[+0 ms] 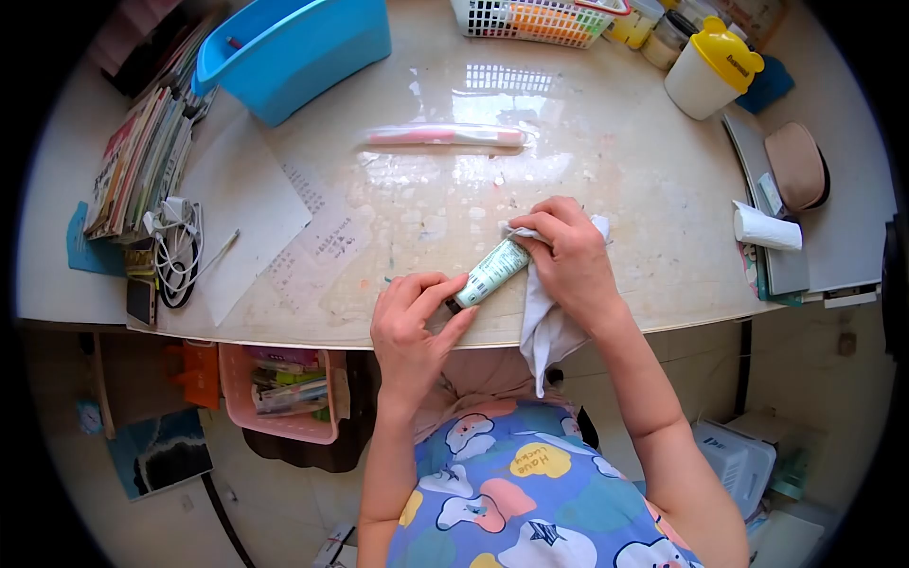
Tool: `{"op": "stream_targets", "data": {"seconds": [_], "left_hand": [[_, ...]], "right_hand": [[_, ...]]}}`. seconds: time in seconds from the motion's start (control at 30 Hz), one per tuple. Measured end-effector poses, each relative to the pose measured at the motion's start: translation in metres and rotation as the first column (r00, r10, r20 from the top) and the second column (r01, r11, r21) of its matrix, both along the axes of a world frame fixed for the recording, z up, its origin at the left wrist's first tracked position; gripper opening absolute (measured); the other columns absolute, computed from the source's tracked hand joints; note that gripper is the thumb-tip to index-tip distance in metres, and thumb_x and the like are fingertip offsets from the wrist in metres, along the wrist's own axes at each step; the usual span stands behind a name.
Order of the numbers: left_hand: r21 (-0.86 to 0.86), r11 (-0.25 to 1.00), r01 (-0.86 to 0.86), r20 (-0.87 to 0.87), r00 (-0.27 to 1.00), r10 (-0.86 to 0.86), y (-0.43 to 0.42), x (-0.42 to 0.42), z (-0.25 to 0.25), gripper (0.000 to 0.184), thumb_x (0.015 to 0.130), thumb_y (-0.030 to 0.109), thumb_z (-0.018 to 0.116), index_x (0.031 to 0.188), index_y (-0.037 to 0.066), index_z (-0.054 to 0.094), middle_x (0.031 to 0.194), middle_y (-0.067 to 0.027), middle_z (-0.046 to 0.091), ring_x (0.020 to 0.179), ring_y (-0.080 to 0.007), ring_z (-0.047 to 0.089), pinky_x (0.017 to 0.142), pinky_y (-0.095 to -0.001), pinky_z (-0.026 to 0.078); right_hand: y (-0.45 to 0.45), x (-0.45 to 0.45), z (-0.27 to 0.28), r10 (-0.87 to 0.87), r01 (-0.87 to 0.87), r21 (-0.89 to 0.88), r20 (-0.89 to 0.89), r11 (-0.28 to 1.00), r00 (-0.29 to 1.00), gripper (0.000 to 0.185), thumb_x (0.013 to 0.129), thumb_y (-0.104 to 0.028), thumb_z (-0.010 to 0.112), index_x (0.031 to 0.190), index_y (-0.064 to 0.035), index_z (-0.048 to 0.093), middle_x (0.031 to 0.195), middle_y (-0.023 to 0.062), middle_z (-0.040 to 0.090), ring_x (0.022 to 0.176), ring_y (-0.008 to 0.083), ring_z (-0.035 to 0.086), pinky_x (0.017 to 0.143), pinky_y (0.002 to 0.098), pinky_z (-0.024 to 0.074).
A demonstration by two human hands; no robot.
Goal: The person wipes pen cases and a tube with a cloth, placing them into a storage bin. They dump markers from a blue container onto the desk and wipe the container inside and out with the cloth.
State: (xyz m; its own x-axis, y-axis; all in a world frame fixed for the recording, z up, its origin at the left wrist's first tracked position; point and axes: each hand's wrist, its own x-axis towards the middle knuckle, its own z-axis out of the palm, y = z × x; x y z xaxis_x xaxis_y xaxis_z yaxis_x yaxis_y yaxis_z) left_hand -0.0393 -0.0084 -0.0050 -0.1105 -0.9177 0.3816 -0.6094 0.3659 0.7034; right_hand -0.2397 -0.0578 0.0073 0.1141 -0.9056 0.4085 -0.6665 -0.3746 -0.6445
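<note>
Left hand point(409, 314) closed on near end of cylindrical, pale-green tube point(493, 274); limp white cloth point(543, 327) pinched by right hand point(574, 260) at far end.

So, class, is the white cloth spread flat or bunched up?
Bunched up: the cloth is crumpled in the right hand by the tube, its loose corner hanging past the table edge.

Our pale, glossy counter point(663, 246)
On it we see a blue bin point(312, 59), white basket point(481, 21), yellow-lidded cup point(701, 83), pink-and-white case point(445, 137) and paper sheet point(251, 208).
</note>
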Motion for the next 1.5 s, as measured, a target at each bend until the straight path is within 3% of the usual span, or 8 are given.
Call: {"op": "stream_targets", "data": {"seconds": [0.37,0.57,0.67,0.9,1.03,1.17,1.4,1.5], "left_hand": [[0.004,1.0,0.013,-0.008,1.0,-0.013,-0.001,0.001,0.001,0.035,0.065,0.007,0.079,0.1,0.006,0.073,0.094,-0.0082,0.065,0.086,-0.024,0.059,0.077,-0.0344,0.047],[-0.015,1.0,0.008,-0.008,1.0,-0.008,-0.001,0.001,-0.001,0.034,0.066,0.01,0.079,0.099,0.008,0.073,0.093,-0.0058,0.064,0.087,-0.0235,0.059,0.078,-0.0354,0.046],[-0.022,1.0,-0.005,0.0,1.0,0.005,-0.001,0.001,-0.002,0.036,0.066,0.012,0.079,0.1,0.009,0.072,0.092,-0.0047,0.064,0.087,-0.0231,0.059,0.078,-0.0357,0.046],[0.049,0.996,0.074,-0.01,0.997,-0.074,0.001,0.002,0.007,0.044,0.066,0.002,0.076,0.11,0.006,0.068,0.092,-0.0073,0.063,0.083,-0.0208,0.058,0.071,-0.0319,0.048],[0.012,0.999,0.044,-0.033,0.999,-0.043,0.003,0.008,-0.004,0.036,0.071,0.01,0.075,0.107,0.01,0.069,0.088,-0.0044,0.063,0.078,-0.0227,0.058,0.071,-0.0344,0.044],[0.011,0.999,0.052,-0.026,0.998,-0.052,0.004,0.008,-0.001,0.031,0.075,0.012,0.074,0.105,0.009,0.07,0.087,-0.0051,0.063,0.077,-0.0229,0.058,0.071,-0.0341,0.044],[0.046,0.998,0.031,-0.068,0.997,-0.028,0.004,0.007,0.0,0.028,0.078,0.015,0.073,0.104,0.008,0.07,0.086,-0.0058,0.064,0.077,-0.0234,0.058,0.07,-0.0342,0.043],[-0.026,0.999,0.027,-0.045,0.999,-0.028,0.002,0.008,-0.006,0.027,0.078,0.016,0.073,0.103,0.008,0.07,0.084,-0.006,0.063,0.077,-0.0233,0.058,0.069,-0.0342,0.043]], "right_hand": [[0.015,-0.026,0.009,0.039,-0.047,-0.036,-0.198,0.998,0.979,0.022,0.073,0.005,0.069,0.093,-0.0037,0.07,0.091,0.0106,0.06,0.085,0.0265,0.059,0.07,0.035,0.0502],[0.016,-0.013,-0.002,-0.007,0.001,-0.08,-0.072,0.997,0.997,0.021,0.07,0.004,0.07,0.089,-0.0032,0.069,0.088,0.0099,0.061,0.087,0.0274,0.058,0.074,0.0363,0.0497],[0.036,-0.022,0.0,0.02,-0.019,0.024,-0.036,1.0,0.999,0.024,0.069,0.006,0.07,0.091,-0.0041,0.069,0.09,0.0102,0.062,0.087,0.027,0.059,0.072,0.0362,0.0501],[0.045,0.011,0.002,0.153,-0.142,-0.122,0.09,0.982,0.984,0.034,0.065,0.008,0.068,0.096,-0.0044,0.069,0.094,0.01,0.061,0.088,0.027,0.059,0.072,0.0348,0.0515],[0.052,0.045,-0.002,0.27,-0.238,-0.256,0.099,0.937,0.958,0.034,0.065,0.009,0.064,0.097,-0.004,0.068,0.094,0.0086,0.06,0.087,0.0266,0.06,0.073,0.0342,0.052],[0.041,0.026,-0.003,0.215,-0.203,-0.241,0.026,0.949,0.976,0.038,0.066,0.011,0.061,0.099,-0.0075,0.07,0.093,0.0083,0.06,0.086,0.0266,0.059,0.071,0.0352,0.0516],[0.029,0.0,0.009,-0.085,0.085,-0.196,0.007,0.977,0.996,0.038,0.066,0.012,0.061,0.097,-0.0072,0.072,0.093,0.0097,0.059,0.087,0.0266,0.057,0.069,0.0356,0.0505],[0.042,0.036,0.005,0.219,-0.204,-0.3,0.017,0.932,0.976,0.033,0.067,0.009,0.063,0.097,-0.0041,0.07,0.094,0.0098,0.059,0.088,0.0266,0.058,0.071,0.036,0.0511]]}}
